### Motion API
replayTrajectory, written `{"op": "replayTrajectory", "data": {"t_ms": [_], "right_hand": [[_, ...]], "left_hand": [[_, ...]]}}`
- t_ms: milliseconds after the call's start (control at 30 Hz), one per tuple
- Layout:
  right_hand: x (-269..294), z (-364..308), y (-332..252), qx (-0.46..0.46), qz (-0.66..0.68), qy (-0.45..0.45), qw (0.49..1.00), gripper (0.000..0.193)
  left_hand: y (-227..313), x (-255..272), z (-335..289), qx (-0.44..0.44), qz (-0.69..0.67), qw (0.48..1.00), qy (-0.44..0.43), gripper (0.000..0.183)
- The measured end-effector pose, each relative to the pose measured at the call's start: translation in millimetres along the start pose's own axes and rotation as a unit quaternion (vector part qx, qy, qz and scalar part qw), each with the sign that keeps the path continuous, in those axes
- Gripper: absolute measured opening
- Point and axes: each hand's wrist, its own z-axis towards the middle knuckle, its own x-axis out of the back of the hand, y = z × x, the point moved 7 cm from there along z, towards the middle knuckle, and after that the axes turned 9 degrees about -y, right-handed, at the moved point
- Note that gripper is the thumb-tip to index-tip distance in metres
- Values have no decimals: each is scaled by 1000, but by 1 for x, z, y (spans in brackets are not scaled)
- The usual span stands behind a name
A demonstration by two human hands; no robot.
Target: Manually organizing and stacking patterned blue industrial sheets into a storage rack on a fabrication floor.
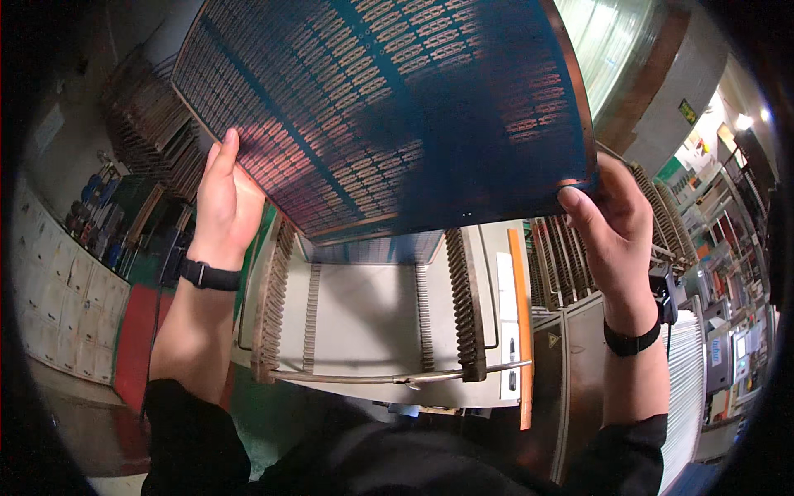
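Note:
A large dark blue circuit board panel point(372, 124) with rows of copper-coloured patterns is held up, tilted, between my two hands. My left hand point(225, 202) grips its left edge, thumb up along the rim. At the lower right corner my right hand point(612, 223) has its thumb on the panel's face; the other fingers are behind it. Below the panel stands a slotted rack point(468, 306) with toothed side rails and a metal front bar. Toward the back of the rack another panel point(376, 248) shows partly, its upper part hidden.
The rack rests on a white table point(488, 397) with an orange strip point(520, 331) along its right side. More slotted racks point(554, 260) stand to the right, others point(157, 132) are stacked at the far left. Lockers point(62, 289) line the left; a metal cabinet point(585, 355) is near right.

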Motion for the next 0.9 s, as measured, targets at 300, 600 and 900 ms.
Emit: {"op": "replayTrajectory", "data": {"t_ms": [300, 600, 900], "right_hand": [[-12, 14, 24, 112, -81, -3, 990, 41], [-58, 37, 91, 6, -84, 12, 996, 18], [-81, 46, 173, -71, -17, 19, 997, 17]], "left_hand": [[1, 23, 18, -59, 34, 998, 1, 34], [-22, 86, 15, -71, 69, 994, 46, 37], [-34, 95, 11, -78, 136, 986, 58, 29]]}}
